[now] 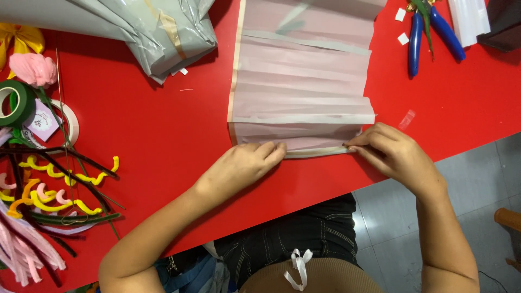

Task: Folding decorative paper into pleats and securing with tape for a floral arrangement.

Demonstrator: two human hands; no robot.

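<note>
**Pleated pink paper, last fold at the near edge**

While both hands press on the near edge of the pink wrapping paper (pixel 304 81), the sheet lies in the upper middle of the frame on the red counter (pixel 163 125), already gathered into many flat pleats that run across it from left to right. The left hand (pixel 241 165) lies flat just left of centre, its fingers pressed together on the lowest fold. The right hand (pixel 393 152) is at the right end of the same fold, and its fingertips pinch the paper edge there. To my judgement the pleating is mostly done: the folds cover the sheet from the top of the frame down to the hands, and only the narrow strip under the fingers is not yet flattened. How much paper continues beyond the top edge I cannot tell.

At the upper right lie blue-handled pliers (pixel 429 32) and small white scraps. At the upper left is a grey plastic package (pixel 157 32). Along the left edge are a roll of green floral tape (pixel 19 103), a pink pipe-cleaner flower (pixel 33 69), and a heap of yellow, pink and dark pipe cleaners (pixel 49 201).
</note>
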